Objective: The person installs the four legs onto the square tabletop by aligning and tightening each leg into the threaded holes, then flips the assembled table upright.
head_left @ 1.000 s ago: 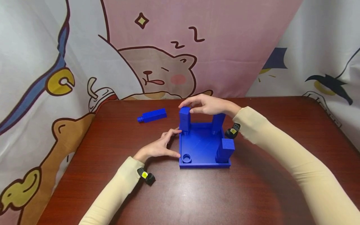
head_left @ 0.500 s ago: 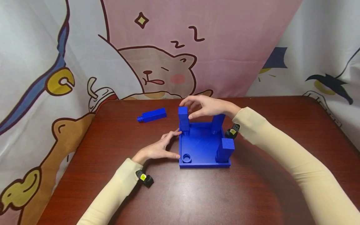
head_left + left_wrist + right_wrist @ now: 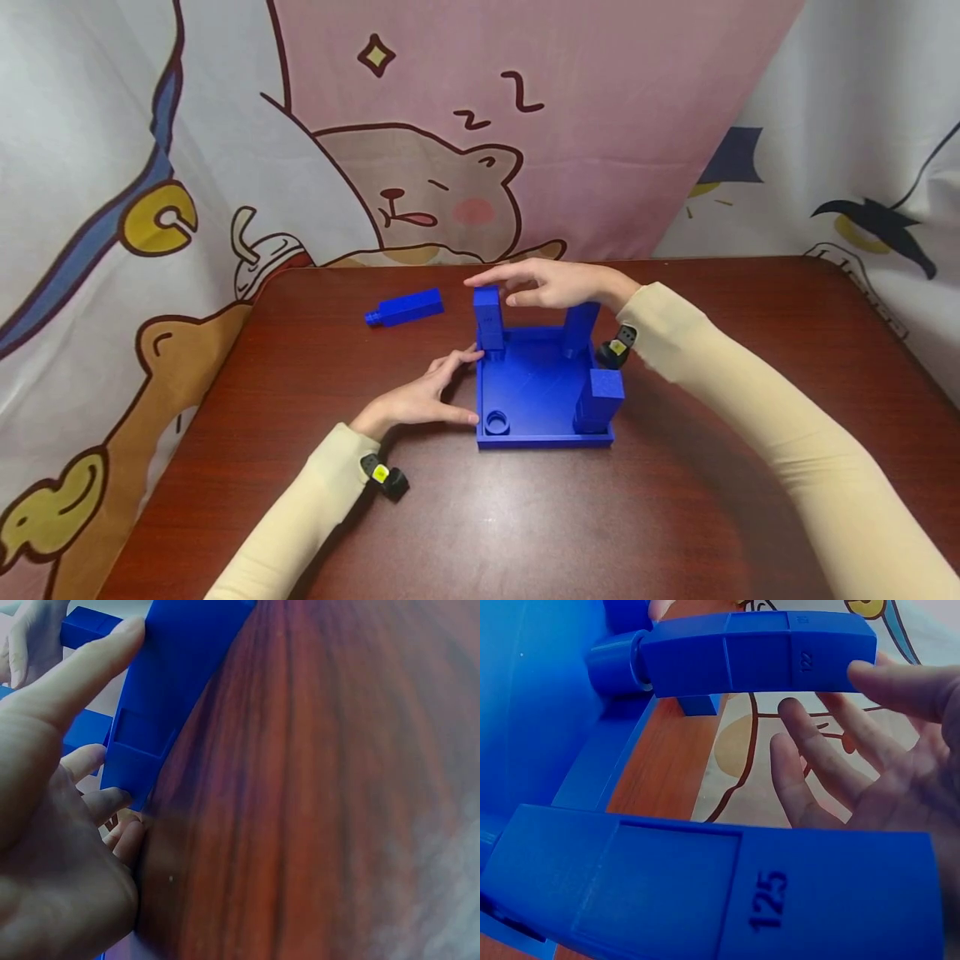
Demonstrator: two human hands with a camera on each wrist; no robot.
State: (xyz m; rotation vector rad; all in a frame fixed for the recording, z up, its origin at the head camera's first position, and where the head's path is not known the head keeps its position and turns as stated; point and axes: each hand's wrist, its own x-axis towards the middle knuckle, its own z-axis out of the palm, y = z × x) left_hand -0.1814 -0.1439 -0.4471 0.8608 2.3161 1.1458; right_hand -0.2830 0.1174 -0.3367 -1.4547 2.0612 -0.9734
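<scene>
—Grip [image 3: 555,282] on the right: holding?

—Released, extended over the top of the upright blue square plastic post [image 3: 489,321], centre of the frame.

—Left grip [image 3: 416,402]?

—Spread, released, touching the shallow blue square plastic tray [image 3: 545,442] at its left side.

—Beyond?

—Another blue post [image 3: 410,307], lying on the reddish-brown wooden bench [image 3: 540,525], upper left of centre.

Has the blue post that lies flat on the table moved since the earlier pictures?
No, in no direction: in the head view, the lying blue post keeps its place and angle against the table's far edge.
</scene>
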